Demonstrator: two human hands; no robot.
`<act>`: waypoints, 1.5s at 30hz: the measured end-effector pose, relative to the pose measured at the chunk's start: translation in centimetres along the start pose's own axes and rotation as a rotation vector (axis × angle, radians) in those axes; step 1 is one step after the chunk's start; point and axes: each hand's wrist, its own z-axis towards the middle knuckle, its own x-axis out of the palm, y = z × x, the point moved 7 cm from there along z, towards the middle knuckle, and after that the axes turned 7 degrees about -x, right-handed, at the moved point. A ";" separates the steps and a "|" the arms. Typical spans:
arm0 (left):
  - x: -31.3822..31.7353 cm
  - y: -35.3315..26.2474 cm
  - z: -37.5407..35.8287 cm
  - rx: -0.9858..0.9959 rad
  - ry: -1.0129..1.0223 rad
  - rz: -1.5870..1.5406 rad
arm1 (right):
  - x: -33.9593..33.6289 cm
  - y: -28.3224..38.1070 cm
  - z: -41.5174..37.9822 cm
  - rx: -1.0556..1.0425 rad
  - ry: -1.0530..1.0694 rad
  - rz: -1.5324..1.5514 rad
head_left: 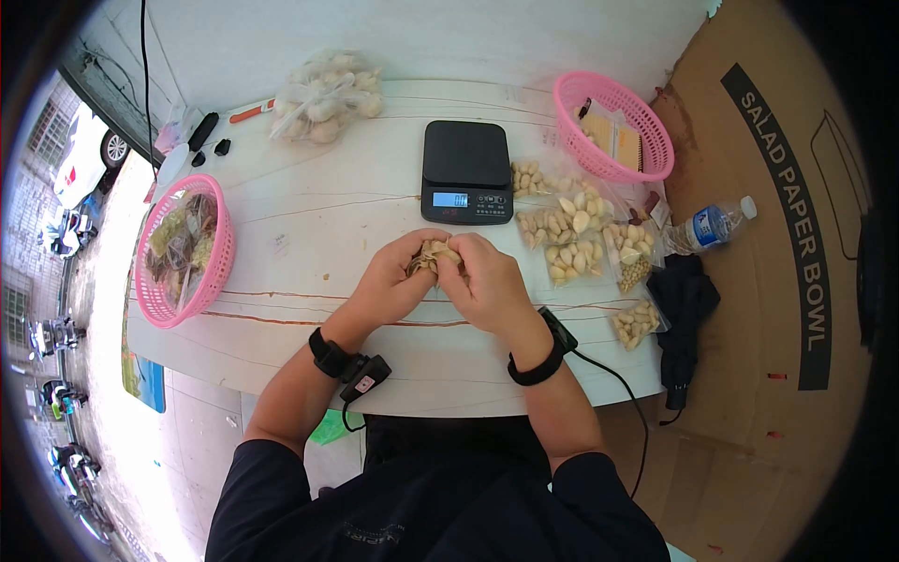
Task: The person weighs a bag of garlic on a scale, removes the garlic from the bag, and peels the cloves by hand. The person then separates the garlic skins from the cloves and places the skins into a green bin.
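Over the middle of the table, my left hand (395,272) and my right hand (487,281) meet around a garlic bulb (434,255) with loose, papery, yellowish skin. Both sets of fingers are closed on it, thumbs pressed in, and they cover much of it. Just beyond my hands lies a black digital scale (465,169), its lit display showing zero and its platform bare. To the right, several clear bags of peeled garlic cloves (573,258) lie close together. A knotted clear bag of whole garlic bulbs (328,98) rests at the back.
A pink basket (225,245) with bagged items stands left; another pink basket (667,150) holds a notebook. A water bottle (709,228) and folded black umbrella (684,318) lie along the right edge, beside a large cardboard box (749,309). An orange-handled tool (251,111) lies at the back.
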 end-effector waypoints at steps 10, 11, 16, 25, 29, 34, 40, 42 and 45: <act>0.3 -0.5 -0.4 -0.129 0.024 -0.076 | -0.1 -0.3 0.0 0.039 -0.017 0.110; 0.3 -0.5 -0.5 -0.132 0.025 -0.087 | -0.2 -0.4 0.0 0.039 -0.017 0.110; 0.3 -0.8 -0.4 -0.098 0.018 -0.071 | 0.2 -1.0 -0.1 0.095 -0.018 0.266; 0.2 -0.7 -0.5 -0.135 0.036 -0.164 | 0.8 -3.0 -0.7 0.312 -0.016 0.540; 0.0 -0.1 -0.5 -0.190 0.001 -0.143 | 1.1 -3.3 -0.8 0.416 -0.048 0.699; -0.1 0.1 -0.3 -0.222 -0.043 -0.191 | 0.8 -3.6 -1.3 0.598 -0.151 0.873; -0.2 -0.1 -0.3 -0.248 -0.040 -0.262 | -1.5 -4.3 -0.7 0.490 -0.194 0.564; -0.5 0.0 -0.3 -0.254 -0.041 -0.280 | -1.9 -5.0 -0.8 0.489 -0.159 0.467; -0.8 0.2 -0.2 -0.206 -0.034 -0.329 | -1.9 -5.1 -0.9 0.470 -0.089 0.250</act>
